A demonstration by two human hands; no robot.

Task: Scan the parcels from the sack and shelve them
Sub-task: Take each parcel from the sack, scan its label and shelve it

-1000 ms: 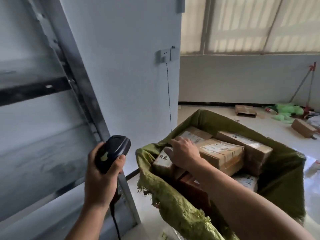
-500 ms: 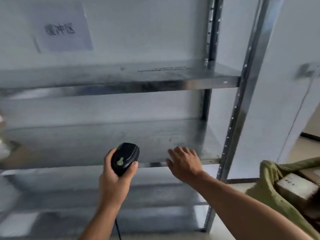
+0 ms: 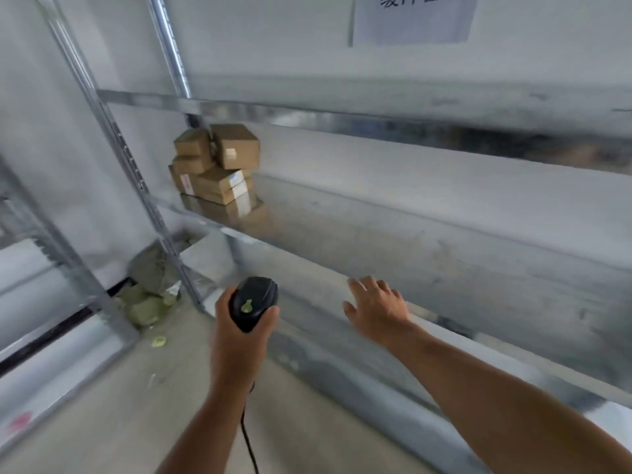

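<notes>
Parcels [image 3: 215, 165] are sitting at the shelf's [image 3: 393, 241] left end, so some look done, probably more coming; left hand [image 3: 239, 336] is gripping the scanner [image 3: 254, 302], right hand [image 3: 376, 309] is hovering empty, fingers loose.

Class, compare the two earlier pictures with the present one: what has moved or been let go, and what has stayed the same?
The right hand left the parcels in the sack, taking none, and is now open and empty by the metal shelf. The view swung left off the sack to a stack of cardboard parcels at the shelf's left end. The left hand grips the black scanner as before.
</notes>
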